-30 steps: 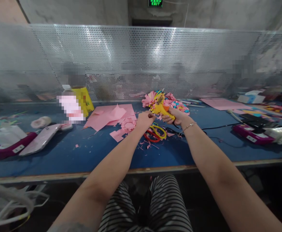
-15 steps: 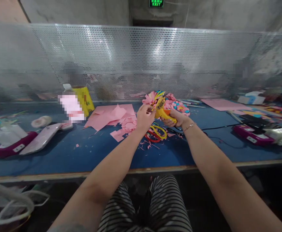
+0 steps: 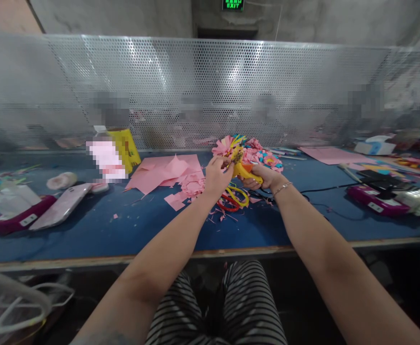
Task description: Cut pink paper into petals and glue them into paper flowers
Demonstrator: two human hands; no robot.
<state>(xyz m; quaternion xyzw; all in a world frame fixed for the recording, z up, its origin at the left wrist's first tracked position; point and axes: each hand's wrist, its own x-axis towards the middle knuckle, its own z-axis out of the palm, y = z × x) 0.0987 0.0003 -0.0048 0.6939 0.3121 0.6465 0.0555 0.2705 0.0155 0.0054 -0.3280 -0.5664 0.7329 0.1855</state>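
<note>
My right hand (image 3: 263,176) is wrapped round the grip of a yellow glue gun (image 3: 241,166), which I hold above the blue table with its nozzle pointing up and left. My left hand (image 3: 215,175) is closed in a pinch at the nozzle; what its fingers hold is too small to make out. Just behind both hands lies a heap of pink and coloured paper flowers (image 3: 256,152). Scissors with red and yellow handles (image 3: 232,198) lie on the table right below my hands.
Pink paper sheets and offcuts (image 3: 167,172) lie left of my hands. A yellow container (image 3: 125,148) stands behind them. Magenta boxes sit at far left (image 3: 12,218) and right (image 3: 370,199). A black cable (image 3: 325,189) runs right. A perforated metal screen (image 3: 210,91) backs the table.
My left hand has risen from the table to the glue gun's nozzle. The gun has tilted a little; my right hand has stayed in place.
</note>
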